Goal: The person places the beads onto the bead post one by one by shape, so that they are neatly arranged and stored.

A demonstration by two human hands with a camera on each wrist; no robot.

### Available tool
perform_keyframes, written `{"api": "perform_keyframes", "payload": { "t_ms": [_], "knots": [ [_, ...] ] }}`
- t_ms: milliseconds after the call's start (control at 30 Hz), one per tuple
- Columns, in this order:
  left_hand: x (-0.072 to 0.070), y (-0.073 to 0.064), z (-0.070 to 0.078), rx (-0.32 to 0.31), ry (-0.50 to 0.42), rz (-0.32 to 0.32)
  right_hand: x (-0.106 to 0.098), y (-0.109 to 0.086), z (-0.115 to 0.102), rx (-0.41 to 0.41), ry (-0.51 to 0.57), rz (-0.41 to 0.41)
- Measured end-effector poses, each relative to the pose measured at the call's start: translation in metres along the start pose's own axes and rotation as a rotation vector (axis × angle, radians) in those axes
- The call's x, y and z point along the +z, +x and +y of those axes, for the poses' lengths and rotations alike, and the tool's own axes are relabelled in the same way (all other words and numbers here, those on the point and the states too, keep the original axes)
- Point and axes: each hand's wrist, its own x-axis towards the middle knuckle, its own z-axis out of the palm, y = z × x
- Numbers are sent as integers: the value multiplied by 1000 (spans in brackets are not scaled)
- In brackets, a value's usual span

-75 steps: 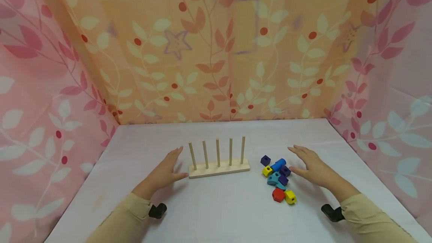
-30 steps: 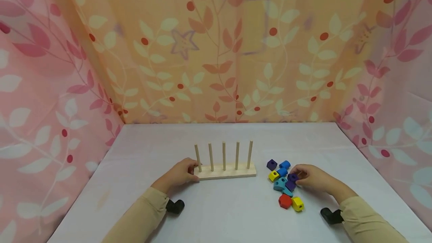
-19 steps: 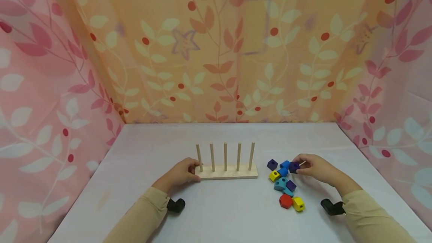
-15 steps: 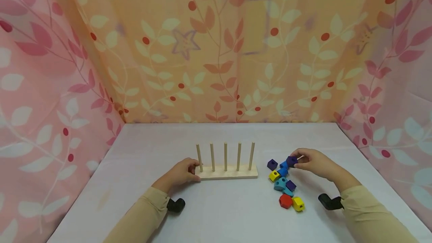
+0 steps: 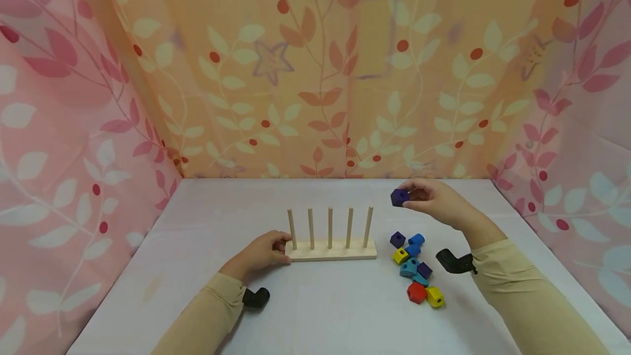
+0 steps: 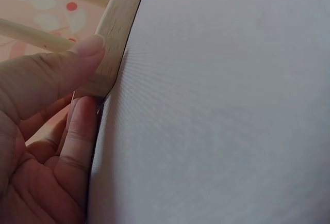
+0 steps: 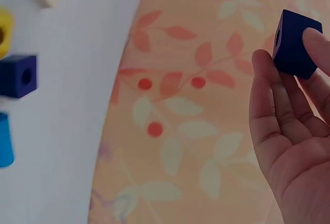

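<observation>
A wooden peg rack [image 5: 335,252] with several upright bare pegs stands mid-table in the head view. My left hand [image 5: 261,252] grips its left end; in the left wrist view the thumb [image 6: 88,46] lies along the base's long side and a finger touches its end. My right hand [image 5: 436,201] is raised behind the loose beads and pinches a dark purple bead [image 5: 400,198] between thumb and fingers, off the table. The right wrist view shows this bead [image 7: 296,43] with a hole in one face.
Loose beads lie right of the rack: a purple one [image 5: 397,239], blue ones [image 5: 416,239], yellow ones [image 5: 435,297], light-blue ones [image 5: 408,268] and a red one [image 5: 416,292]. Patterned cloth [image 5: 315,70] stands along the table's back and sides.
My right hand took a purple bead from the pile, then lifted it up and leftward. My left hand moved to the rack's left end and has stayed there since.
</observation>
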Motion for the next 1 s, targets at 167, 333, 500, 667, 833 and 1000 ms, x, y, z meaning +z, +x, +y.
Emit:
{"api": "perform_keyframes", "payload": {
  "t_ms": [167,333,500,667,833,1000],
  "knots": [
    [1,-1,-1,-4,-21,-4,14,20,-20,-50,63,-15],
    [3,0,-3,-4,-19,0,34,39,-39,-96,107,-40],
    [2,1,-2,4,-17,3,55,55,-56,-144,159,-49],
    [2,2,-1,1,-21,1,75,66,-73,-165,157,-75],
    [2,2,-3,-10,-17,3,95,76,-86,-152,148,-55],
    [2,0,-2,-18,-41,1,115,82,-97,-166,156,-64]
  ]
}}
